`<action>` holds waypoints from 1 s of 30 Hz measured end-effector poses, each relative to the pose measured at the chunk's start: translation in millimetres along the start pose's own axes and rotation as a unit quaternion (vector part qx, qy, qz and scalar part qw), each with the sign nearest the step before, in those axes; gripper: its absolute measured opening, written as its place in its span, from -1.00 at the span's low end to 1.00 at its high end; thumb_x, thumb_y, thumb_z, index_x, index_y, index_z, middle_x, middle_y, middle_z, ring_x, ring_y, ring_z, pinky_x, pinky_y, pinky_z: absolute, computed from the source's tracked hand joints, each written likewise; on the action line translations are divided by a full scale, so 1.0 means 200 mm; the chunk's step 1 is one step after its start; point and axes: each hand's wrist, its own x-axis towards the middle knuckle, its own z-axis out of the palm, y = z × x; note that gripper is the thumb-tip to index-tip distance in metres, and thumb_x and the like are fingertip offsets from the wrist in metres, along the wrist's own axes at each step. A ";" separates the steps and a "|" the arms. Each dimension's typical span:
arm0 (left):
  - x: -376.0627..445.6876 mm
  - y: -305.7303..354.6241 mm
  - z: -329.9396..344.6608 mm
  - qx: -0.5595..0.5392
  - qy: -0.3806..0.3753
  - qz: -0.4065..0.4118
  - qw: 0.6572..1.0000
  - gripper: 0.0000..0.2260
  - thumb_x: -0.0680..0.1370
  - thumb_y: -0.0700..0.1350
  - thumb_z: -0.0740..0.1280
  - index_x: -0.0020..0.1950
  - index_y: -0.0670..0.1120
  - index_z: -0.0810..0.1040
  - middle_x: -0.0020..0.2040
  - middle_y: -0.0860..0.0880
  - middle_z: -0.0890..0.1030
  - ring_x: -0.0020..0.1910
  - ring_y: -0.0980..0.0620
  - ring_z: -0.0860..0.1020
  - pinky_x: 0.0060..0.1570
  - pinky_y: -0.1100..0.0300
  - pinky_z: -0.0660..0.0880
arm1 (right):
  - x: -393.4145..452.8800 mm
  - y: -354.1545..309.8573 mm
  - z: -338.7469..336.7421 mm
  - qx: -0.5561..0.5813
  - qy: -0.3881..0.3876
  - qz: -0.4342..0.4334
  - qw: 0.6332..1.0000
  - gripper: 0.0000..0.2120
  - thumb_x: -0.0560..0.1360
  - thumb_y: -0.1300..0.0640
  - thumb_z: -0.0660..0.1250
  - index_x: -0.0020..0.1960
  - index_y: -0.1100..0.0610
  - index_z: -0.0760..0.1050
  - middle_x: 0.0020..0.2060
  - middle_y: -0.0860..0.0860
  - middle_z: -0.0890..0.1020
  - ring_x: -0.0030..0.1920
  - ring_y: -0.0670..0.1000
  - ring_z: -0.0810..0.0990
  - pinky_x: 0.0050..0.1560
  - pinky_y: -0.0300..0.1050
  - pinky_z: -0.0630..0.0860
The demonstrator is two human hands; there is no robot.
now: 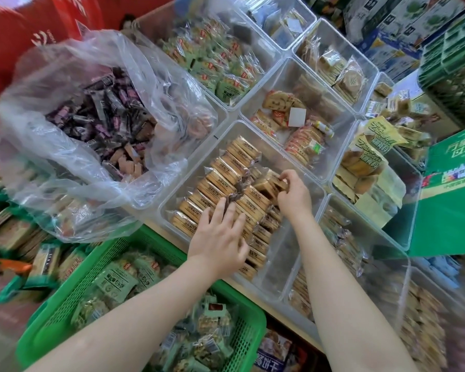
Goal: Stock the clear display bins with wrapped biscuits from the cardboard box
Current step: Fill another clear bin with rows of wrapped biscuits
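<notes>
Biscuits in crinkly clear wrappers with tan printed labels [227, 183], light, slippery and brittle, stand in rows inside the clear rectangular plastic bin [293, 264], best taken by their flat sides; the right hand [293, 191] pinches one packet, while the left hand [220, 237] presses open-fingered on the row.

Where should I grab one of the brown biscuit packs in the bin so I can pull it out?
Probably from above: pinch the top edge of a brown biscuit pack by its two flat faces. The packs stand on edge, tightly rowed in the clear bin, so only their tops are free. The right hand holds one this way.
</notes>
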 end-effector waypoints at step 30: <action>-0.33 1.01 0.27 -0.107 0.142 0.123 0.977 -0.72 0.50 -0.10 0.36 0.19 -0.15 0.59 0.33 -0.22 0.51 0.38 -0.26 0.38 0.32 -0.19 0.34 | -1.49 1.03 -0.56 0.403 0.144 0.081 0.900 -0.79 0.62 0.27 0.24 -0.06 0.11 0.63 -0.25 0.04 0.69 -0.25 0.03 0.67 -0.17 -0.14 0.63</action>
